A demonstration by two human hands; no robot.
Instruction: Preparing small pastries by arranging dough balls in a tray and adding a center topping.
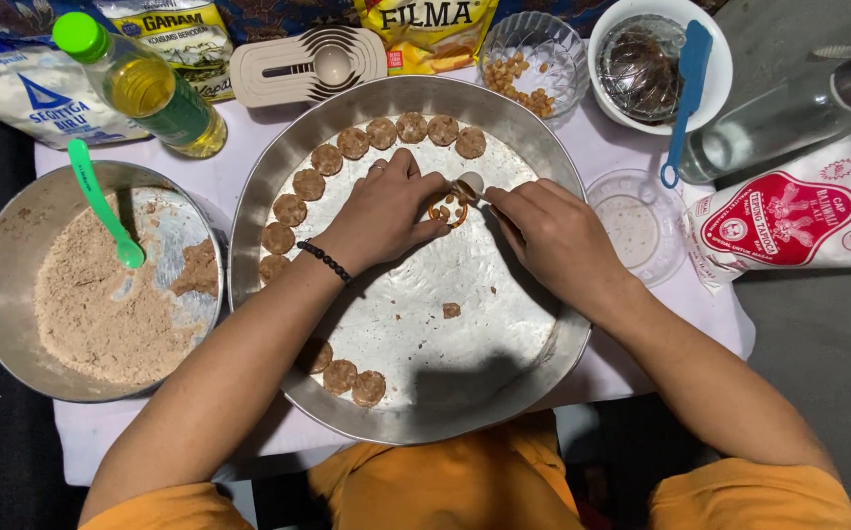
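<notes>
Dough disc (447, 209), a small round brown piece studded with peanut halves, lies on the bare middle of the wide round metal tray (553, 334), a little toward its far side, just inside the arc of plain round brown dough pieces (291, 209) that line the tray's far and left rim.

From the head camera, the left hand (381, 211) comes in from the near left, palm down, with its fingers curled together and the fingertips pinching the disc's left edge. The right hand (553, 236) reaches in from the near right, loosely fisted, and pinches the handle of a small spoon (471, 184) whose bowl touches the disc's far right edge.

Soft dough could crack or smear, I judge, if the spoon presses too hard or the left fingers squeeze. A slipping spoon might knock peanuts loose. The left forearm passes low over the near pieces (342, 373) and could flatten them.
</notes>
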